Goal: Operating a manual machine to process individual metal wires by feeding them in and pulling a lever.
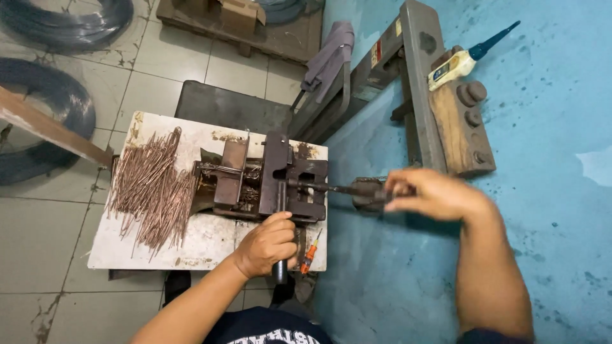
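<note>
At the front edge of the small white table (210,245), the left hand (268,245) has its fingers wrapped tight round the upright lever handle (280,210) of the iron bending jig (268,181), while the right hand (433,194) grips the side crank (366,191). Seemingly mid-press; the next stroke needs both levers worked together. Copper wire pieces (153,188) lie piled left; an orange screwdriver (310,253) sits just beside the left hand.

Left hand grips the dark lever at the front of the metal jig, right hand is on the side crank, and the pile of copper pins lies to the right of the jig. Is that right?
Not quite. In the head view the copper pins lie to the left of the jig, not the right. The rest holds: the left hand grips the lever and the right hand is on the crank.
</note>
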